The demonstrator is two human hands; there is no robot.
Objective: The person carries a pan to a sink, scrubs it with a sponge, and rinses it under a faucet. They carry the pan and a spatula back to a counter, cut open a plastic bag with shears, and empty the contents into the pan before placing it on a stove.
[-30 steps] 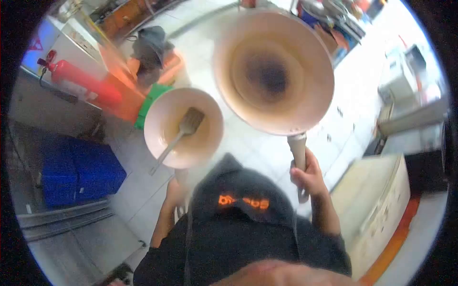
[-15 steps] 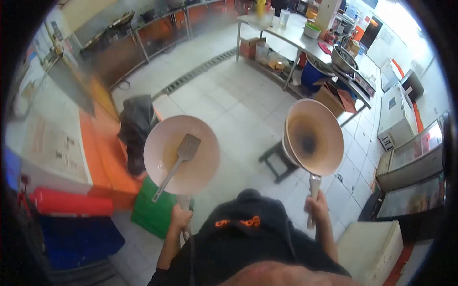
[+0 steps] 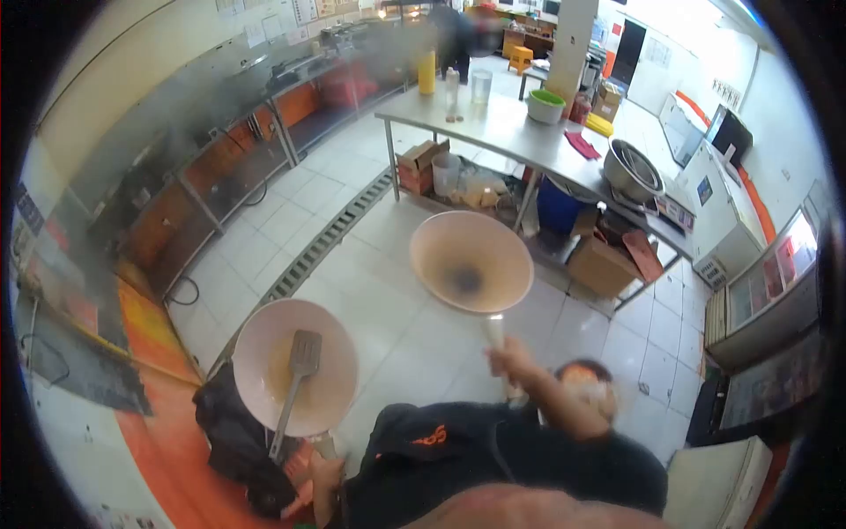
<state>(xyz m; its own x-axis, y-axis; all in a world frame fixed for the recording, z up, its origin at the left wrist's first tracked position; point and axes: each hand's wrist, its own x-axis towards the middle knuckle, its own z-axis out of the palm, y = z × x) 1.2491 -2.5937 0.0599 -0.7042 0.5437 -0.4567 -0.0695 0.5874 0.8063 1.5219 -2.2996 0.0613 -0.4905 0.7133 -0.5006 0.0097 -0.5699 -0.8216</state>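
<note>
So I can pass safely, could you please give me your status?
Left grip holding left pan, spatula resting inside. Right grip holding stained pan. Metal table ahead, beyond both pans.

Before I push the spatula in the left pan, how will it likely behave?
The spatula is probably stiff, given its straight handle. It may slide, since nothing visibly grips it. It could tip outward, as its handle juts beyond the left pan.

Tabletop (image 3: 502, 123) beyond the right hand (image 3: 509, 360)
Ahead and left of that hand stand a yellow bottle (image 3: 427, 76), clear bottle (image 3: 451, 88) and jug (image 3: 481, 86); ahead and right, a tub (image 3: 545, 112), red cloth (image 3: 582, 145) and bowl (image 3: 626, 182).
</note>
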